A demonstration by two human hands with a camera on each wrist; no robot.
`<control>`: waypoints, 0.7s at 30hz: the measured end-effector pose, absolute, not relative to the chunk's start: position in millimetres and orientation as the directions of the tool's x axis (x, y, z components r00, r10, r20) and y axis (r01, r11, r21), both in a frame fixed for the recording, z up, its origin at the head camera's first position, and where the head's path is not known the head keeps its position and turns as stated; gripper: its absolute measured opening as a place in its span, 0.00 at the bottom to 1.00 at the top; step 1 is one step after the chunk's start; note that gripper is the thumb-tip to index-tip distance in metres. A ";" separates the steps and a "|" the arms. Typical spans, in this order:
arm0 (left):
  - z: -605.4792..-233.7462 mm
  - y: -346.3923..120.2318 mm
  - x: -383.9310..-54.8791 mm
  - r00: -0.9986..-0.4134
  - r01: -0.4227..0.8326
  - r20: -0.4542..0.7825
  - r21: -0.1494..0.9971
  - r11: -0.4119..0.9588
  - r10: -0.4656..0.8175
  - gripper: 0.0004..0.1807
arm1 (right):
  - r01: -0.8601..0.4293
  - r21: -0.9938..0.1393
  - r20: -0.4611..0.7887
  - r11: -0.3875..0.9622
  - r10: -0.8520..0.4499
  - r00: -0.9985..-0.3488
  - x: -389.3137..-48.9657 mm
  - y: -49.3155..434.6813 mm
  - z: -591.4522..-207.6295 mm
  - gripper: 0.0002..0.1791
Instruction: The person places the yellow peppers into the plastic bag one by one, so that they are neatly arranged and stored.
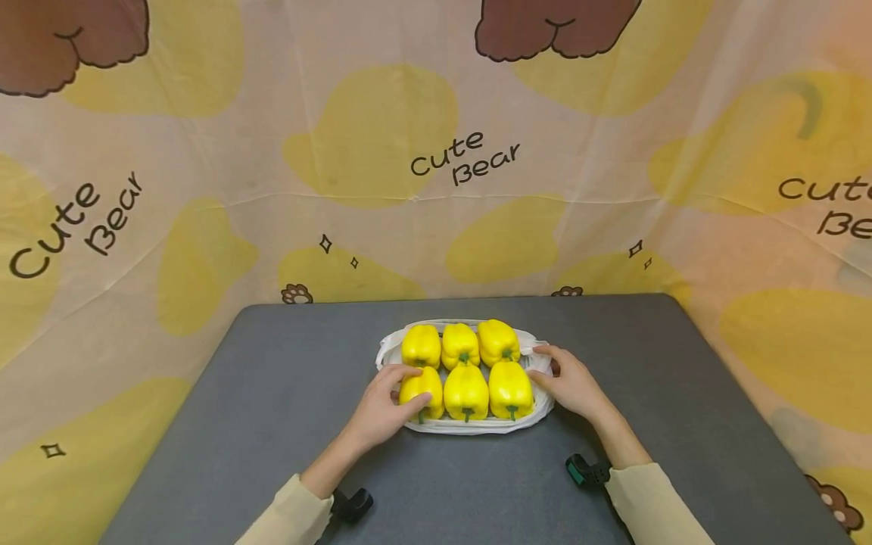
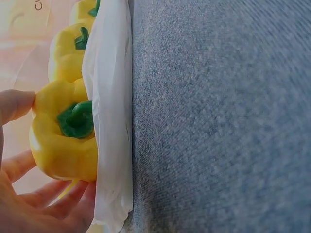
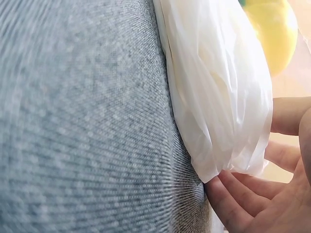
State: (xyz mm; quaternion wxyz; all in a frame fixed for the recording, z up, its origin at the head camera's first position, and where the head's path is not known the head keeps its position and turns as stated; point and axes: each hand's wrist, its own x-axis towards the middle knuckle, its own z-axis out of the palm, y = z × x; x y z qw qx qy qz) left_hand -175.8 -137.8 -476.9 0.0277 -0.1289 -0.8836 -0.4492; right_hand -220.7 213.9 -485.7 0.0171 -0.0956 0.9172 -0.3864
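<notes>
Two rows of yellow bell peppers, three in each, sit in a container lined with a white plastic bag (image 1: 470,428). My left hand (image 1: 384,405) holds the front-left yellow bell pepper (image 1: 431,384), thumb on one side and fingers on the other. In the left wrist view, that pepper's green stem (image 2: 77,120) faces the camera, next to the bag's bunched rim. At the container's right end, my right hand (image 1: 571,384) grips the white bag's edge. The right wrist view has the thumb over the rim and the fingers (image 3: 238,194) under the bag's outer side.
The container rests on a dark grey table (image 1: 286,378), near its far edge. Behind and at both sides hangs a patterned cloth (image 1: 381,136) with bear prints and lettering. Black wrist devices (image 1: 587,471) show at both sleeves.
</notes>
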 end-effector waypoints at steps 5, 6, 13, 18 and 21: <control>-476.6 -138.3 -175.6 -0.967 0.243 0.148 0.781 0.576 0.207 0.27 | -0.159 -0.710 0.040 0.686 -0.186 -0.982 -221.2 213.3 -485.8 0.32; -476.4 -138.4 -175.7 -0.966 0.245 0.148 0.779 0.577 0.210 0.27 | -0.160 -0.710 0.040 0.686 -0.188 -0.981 -221.1 213.4 -485.5 0.32; -473.6 -139.6 -175.7 -0.960 0.265 0.152 0.766 0.586 0.236 0.29 | -0.148 -0.705 0.027 0.694 -0.182 -0.983 -220.9 214.5 -482.6 0.32; -469.5 -142.4 -174.5 -0.958 0.273 0.163 0.774 0.572 0.237 0.26 | -0.166 -0.691 0.044 0.703 -0.189 -0.981 -219.6 216.0 -480.7 0.31; -466.4 -146.5 -173.9 -0.951 0.301 0.197 0.770 0.563 0.239 0.23 | -0.197 -0.677 0.069 0.709 -0.206 -0.976 -217.6 217.3 -479.0 0.31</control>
